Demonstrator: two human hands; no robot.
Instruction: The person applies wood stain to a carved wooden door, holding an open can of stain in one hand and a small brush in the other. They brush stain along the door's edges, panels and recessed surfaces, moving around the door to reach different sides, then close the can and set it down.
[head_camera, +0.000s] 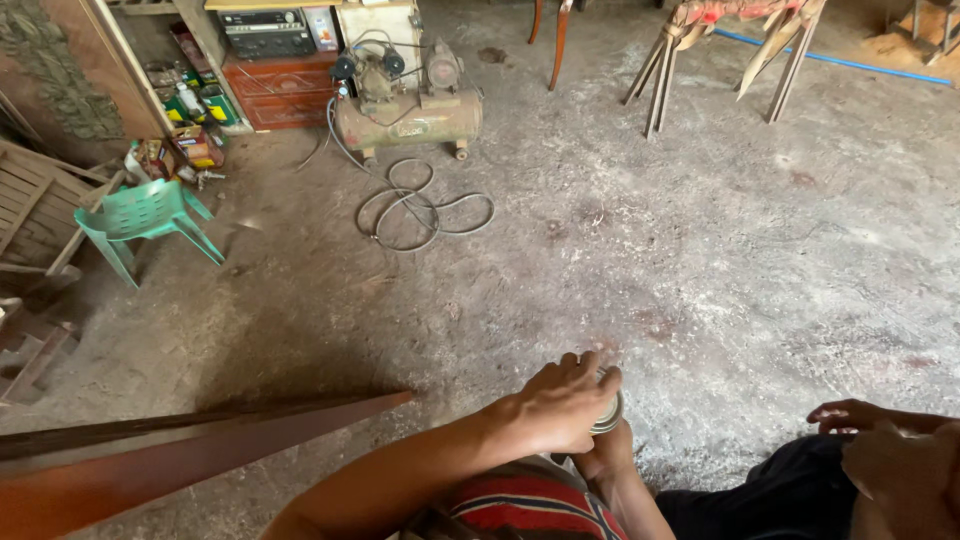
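A small round metal tin (609, 411) is held between both hands just above the dusty floor. My left hand (560, 402) reaches in from the lower left and closes over the top of the tin. My right hand (604, 453) grips it from below, and most of the tin is hidden by the fingers. Under my arms lies a red and blue striped cloth (540, 505). At the right edge, beside black fabric (780, 492), rests a bare limb (862, 416); hand or foot, I cannot tell.
A long pointed reddish wooden plank (200, 448) juts in from the lower left. A green plastic chair (150, 215) stands at the left. An air compressor (405, 110) with a coiled hose (420, 208) sits at the back, by a red cabinet (285, 92). Wooden trestle legs (720, 55) stand far right.
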